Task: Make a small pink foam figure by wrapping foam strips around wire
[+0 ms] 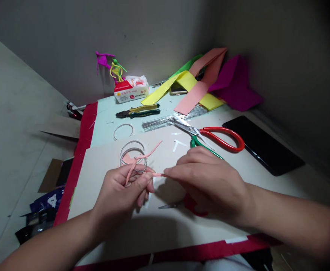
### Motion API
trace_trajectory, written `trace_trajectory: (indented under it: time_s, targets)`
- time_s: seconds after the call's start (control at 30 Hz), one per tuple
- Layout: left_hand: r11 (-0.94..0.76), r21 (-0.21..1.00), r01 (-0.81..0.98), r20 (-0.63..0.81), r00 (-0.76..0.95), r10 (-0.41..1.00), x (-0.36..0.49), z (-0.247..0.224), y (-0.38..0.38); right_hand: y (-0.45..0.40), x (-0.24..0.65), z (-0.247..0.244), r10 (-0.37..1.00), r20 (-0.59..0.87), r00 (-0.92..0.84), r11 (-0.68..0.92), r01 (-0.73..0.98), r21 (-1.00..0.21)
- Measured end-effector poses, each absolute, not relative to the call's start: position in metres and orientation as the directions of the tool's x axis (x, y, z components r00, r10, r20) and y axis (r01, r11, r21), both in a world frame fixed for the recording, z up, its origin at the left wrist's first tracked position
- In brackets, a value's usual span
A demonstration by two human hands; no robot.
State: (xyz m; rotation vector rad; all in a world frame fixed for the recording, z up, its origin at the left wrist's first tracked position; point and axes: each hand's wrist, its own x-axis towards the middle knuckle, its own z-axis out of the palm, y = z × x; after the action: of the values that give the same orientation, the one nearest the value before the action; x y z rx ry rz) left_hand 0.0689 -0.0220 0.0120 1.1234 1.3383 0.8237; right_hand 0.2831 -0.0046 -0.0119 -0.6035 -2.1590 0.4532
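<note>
My left hand (126, 188) is closed at the front middle of the table, pinching a thin pink wrapped figure (134, 162) whose limbs stick out up and to the right and down over the fingers. A pink strip (158, 174) runs rightward from the left fingertips to my right hand (210, 180), whose thumb and fingers are pressed together on its far end. Behind the figure lie metal rings (132, 143) and a beaded chain (145, 164), partly covered by it. Small scissors with a red handle (194, 207) lie partly hidden beneath my right hand.
Large scissors (222, 139) and a black phone (266, 145) lie right of centre. Pliers (138, 111), wires (165, 122) and another ring (123, 131) are behind. Coloured paper (190, 96) lies by the wall, and a tissue pack (131, 89) stands near small coloured figures (116, 70).
</note>
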Motion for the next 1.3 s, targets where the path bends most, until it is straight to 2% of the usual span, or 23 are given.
trace_trajectory:
  time_s: [0.13,0.3,0.37,0.47,0.53,0.57,0.63,0.7,0.73,0.77,0.83,0.93,1.03,1.1,1.13,1.2,1.23,1.3]
  targets:
    - [0.404,0.915,0.015,-0.399,0.202,0.895,0.068,0.009,-0.018,0.001,0.285,-0.010,0.428,0.653,-0.625,0.904,0.319,-0.286]
    - [0.498,0.865,-0.056,-0.464,0.288,0.838,0.067,0.004,-0.015,0.006,0.290,-0.004,0.313,0.704,-0.638,0.938,0.325,-0.123]
    - [0.511,0.855,-0.084,-0.469,0.294,0.833,0.066,0.003,-0.015,0.006,0.292,-0.005,0.292,0.717,-0.633,0.940,0.327,-0.094]
    - [0.482,0.874,-0.062,-0.452,0.260,0.853,0.069,0.006,-0.016,0.005,0.293,-0.007,0.330,0.713,-0.619,0.933,0.328,-0.146]
    - [0.408,0.913,0.013,-0.404,0.174,0.898,0.072,0.009,-0.020,0.002,0.290,-0.006,0.428,0.705,-0.565,0.901,0.327,-0.284]
    - [0.357,0.932,0.065,-0.362,0.118,0.925,0.074,0.010,-0.023,0.001,0.288,-0.005,0.511,0.682,-0.523,0.859,0.327,-0.393]
    - [0.247,0.953,0.176,-0.253,0.018,0.967,0.079,0.012,-0.028,-0.002,0.283,-0.001,0.736,0.531,-0.419,0.667,0.316,-0.675]
    - [0.173,0.951,0.257,-0.173,-0.021,0.985,0.082,0.013,-0.033,-0.002,0.279,0.003,0.910,0.205,-0.361,0.303,0.240,-0.922]
    - [0.155,0.948,0.279,-0.154,-0.027,0.988,0.083,0.012,-0.034,-0.002,0.277,0.004,0.932,0.030,-0.360,0.099,0.173,-0.980]
    - [0.148,0.945,0.292,-0.145,-0.030,0.989,0.083,0.012,-0.035,-0.001,0.276,0.004,0.916,-0.112,-0.385,-0.082,0.096,-0.992]
    - [0.146,0.941,0.305,-0.143,-0.032,0.989,0.083,0.012,-0.034,0.002,0.276,0.002,0.851,-0.261,-0.457,-0.321,-0.058,-0.945]
    - [0.162,0.942,0.294,-0.164,-0.018,0.986,0.081,0.011,-0.031,0.006,0.276,-0.003,0.794,-0.317,-0.519,-0.483,-0.222,-0.847]
    - [0.239,0.943,0.232,-0.253,0.029,0.967,0.076,0.010,-0.026,0.008,0.277,-0.006,0.757,-0.335,-0.561,-0.555,-0.281,-0.783]
    - [0.295,0.940,0.168,-0.310,0.070,0.948,0.073,0.008,-0.023,0.007,0.278,-0.004,0.796,-0.305,-0.523,-0.492,-0.265,-0.829]
    - [0.314,0.939,0.143,-0.329,0.093,0.940,0.071,0.008,-0.021,0.007,0.279,-0.003,0.848,-0.260,-0.462,-0.397,-0.228,-0.889]
    - [0.327,0.938,0.118,-0.340,0.117,0.933,0.069,0.008,-0.019,0.005,0.281,-0.002,0.951,-0.023,-0.309,-0.045,-0.063,-0.997]
    - [0.328,0.937,0.121,-0.342,0.124,0.932,0.069,0.008,-0.019,0.005,0.281,-0.003,0.947,0.161,-0.279,0.183,0.053,-0.982]
    - [0.322,0.936,0.143,-0.340,0.122,0.933,0.070,0.009,-0.021,0.004,0.282,-0.007,0.798,0.485,-0.358,0.580,0.242,-0.777]
